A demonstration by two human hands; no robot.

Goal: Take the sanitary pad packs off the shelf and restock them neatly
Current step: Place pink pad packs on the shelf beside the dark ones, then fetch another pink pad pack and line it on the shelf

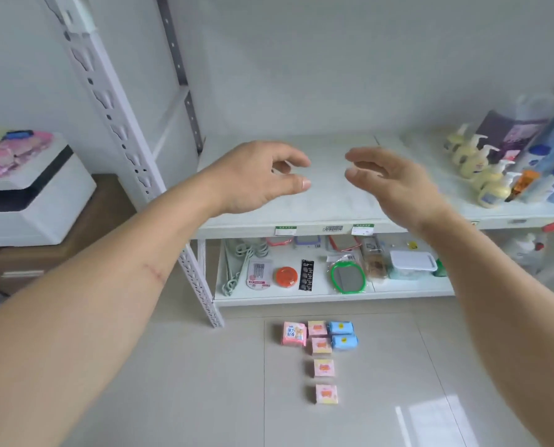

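Note:
Several sanitary pad packs lie on the tiled floor in front of the rack: a larger pink pack (294, 333), two blue packs (342, 334), and small pink packs (323, 368) in a line toward me. The white shelf board (327, 201) at hand height is bare on its left part. My left hand (259, 175) and my right hand (388, 179) hover over that bare board, fingers curled and apart, holding nothing.
Pump bottles (482, 169) and blue bottles (553, 162) fill the shelf's right end. The lower shelf (333, 296) holds small goods, a green mirror and a lidded box. A white perforated upright (134, 156) stands left, with a white machine (27, 195) beyond.

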